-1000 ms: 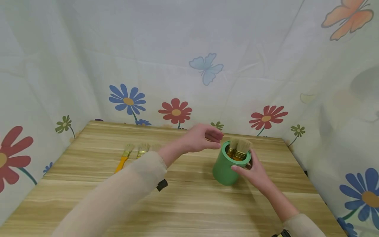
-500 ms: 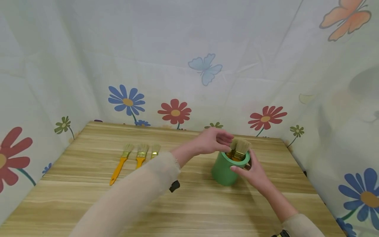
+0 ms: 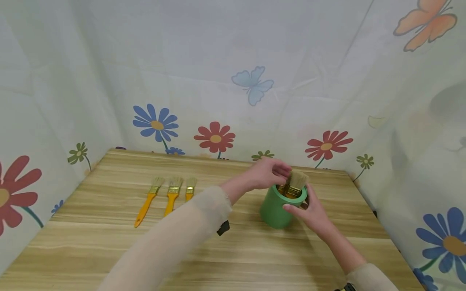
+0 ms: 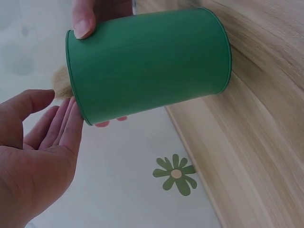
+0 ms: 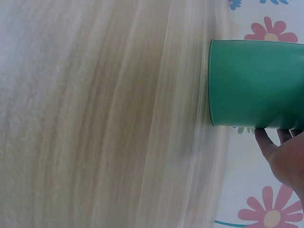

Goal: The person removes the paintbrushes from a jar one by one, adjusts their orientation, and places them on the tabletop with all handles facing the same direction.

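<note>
Sideways, right grip point(image 3: 314, 212) clasping green can point(image 3: 274, 210)

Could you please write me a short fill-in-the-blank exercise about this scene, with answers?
The right hand grips a can that is coloured ____.
The number of brushes visibly lying on the table is ____.
In the head view, those brushes lie to the ____ of the can.
The bristles showing at the can's mouth point ____.
Missing words: green; three; left; upward.

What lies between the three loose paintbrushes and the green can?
In the head view, the left forearm, pale sleeve and a small black wrist piece span that stretch towards the green can; beneath, only wooden tabletop shows, partly hidden.
</note>
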{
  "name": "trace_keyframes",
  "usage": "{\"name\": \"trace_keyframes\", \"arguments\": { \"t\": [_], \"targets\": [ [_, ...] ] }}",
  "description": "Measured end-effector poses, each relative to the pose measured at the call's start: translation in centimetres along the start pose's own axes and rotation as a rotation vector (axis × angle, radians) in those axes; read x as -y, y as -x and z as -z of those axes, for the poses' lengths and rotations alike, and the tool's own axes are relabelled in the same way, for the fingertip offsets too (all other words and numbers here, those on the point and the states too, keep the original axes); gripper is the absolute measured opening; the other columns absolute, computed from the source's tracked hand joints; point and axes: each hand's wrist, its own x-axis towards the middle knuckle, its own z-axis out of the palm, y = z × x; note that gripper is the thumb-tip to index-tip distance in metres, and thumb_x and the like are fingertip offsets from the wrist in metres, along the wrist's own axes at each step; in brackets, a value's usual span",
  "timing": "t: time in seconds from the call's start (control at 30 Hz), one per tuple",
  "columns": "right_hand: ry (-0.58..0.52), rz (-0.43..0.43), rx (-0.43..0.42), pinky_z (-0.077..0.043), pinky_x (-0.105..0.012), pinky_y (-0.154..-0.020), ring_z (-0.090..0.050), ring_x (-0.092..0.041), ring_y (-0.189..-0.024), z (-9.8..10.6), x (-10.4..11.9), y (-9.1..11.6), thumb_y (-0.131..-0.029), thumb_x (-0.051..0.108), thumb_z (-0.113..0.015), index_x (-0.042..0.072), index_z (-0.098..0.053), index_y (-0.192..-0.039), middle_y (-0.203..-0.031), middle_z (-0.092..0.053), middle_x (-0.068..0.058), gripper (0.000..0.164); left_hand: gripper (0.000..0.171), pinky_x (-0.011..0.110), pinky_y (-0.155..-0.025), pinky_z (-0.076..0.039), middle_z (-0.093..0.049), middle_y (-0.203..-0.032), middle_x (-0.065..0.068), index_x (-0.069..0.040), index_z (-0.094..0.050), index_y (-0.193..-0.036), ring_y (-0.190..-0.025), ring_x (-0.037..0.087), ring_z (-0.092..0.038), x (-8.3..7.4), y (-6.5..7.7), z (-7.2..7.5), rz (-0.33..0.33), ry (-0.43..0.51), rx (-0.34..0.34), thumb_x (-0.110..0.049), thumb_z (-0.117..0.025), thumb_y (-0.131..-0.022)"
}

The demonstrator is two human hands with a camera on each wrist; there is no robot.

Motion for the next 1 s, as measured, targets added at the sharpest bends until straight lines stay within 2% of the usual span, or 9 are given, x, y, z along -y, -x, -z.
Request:
{"name": "trace_keyframes", "arguments": {
  "t": [0.23,0.47,0.63,0.77,1.0],
  "targets": [
    [-0.008,0.012,-0.004,-0.029,-0.07,-0.122,-0.039,-0.044,-0.152,-0.1,-0.1,0.0,-0.099,0.024,-0.08,0.013,-0.024,-0.164,-0.162,-0.041,-0.019,0.087,0.036,0.026,-0.098,-0.058,-0.075,-0.128,0.009,-0.005,-0.069,-0.139,-0.116,0.017,-0.073,0.0,-0.4,-0.4,-0.006,0.017,0.017,-0.003,-0.067,-0.103],
    [-0.019,0.04,0.001,-0.032,-0.069,-0.121,-0.039,-0.041,-0.151,-0.2,-0.4,0.0,-0.099,0.02,-0.079,0.01,-0.024,-0.164,-0.164,-0.039,-0.019,0.086,0.031,0.023,-0.095,-0.057,-0.077,-0.123,0.005,-0.006,-0.072,-0.134,-0.113,0.013,-0.072,0.0,-0.5,-0.7,-0.052,0.014,0.038,-0.005,-0.069,-0.103],
    [-0.015,0.041,0.001,-0.034,-0.069,-0.121,-0.038,-0.041,-0.152,-0.1,-0.4,0.1,-0.099,0.02,-0.079,0.011,-0.021,-0.166,-0.166,-0.037,-0.019,0.089,0.031,0.022,-0.091,-0.058,-0.077,-0.122,0.008,-0.004,-0.073,-0.132,-0.111,0.014,-0.073,-0.4,-0.5,-0.9,-0.081,0.038,0.061,-0.004,-0.073,-0.1],
    [-0.012,0.044,0.0,-0.034,-0.068,-0.121,-0.038,-0.04,-0.152,-0.1,-0.5,0.0,-0.099,0.02,-0.079,0.012,-0.021,-0.166,-0.166,-0.037,-0.017,0.089,0.034,0.02,-0.089,-0.058,-0.077,-0.121,0.007,-0.005,-0.073,-0.13,-0.108,0.013,-0.073,-0.5,-0.6,-1.3,-0.085,0.01,0.046,-0.009,-0.08,-0.097],
    [-0.019,0.058,0.009,-0.034,-0.067,-0.122,-0.04,-0.039,-0.151,-0.2,-0.5,0.0,-0.1,0.019,-0.078,0.014,-0.021,-0.166,-0.166,-0.038,-0.015,0.088,0.038,0.018,-0.086,-0.058,-0.077,-0.114,-0.001,-0.01,-0.074,-0.128,-0.103,0.007,-0.073,-0.2,-1.2,-1.9,-0.052,-0.048,-0.011,-0.018,-0.086,-0.094]
  ]
}}
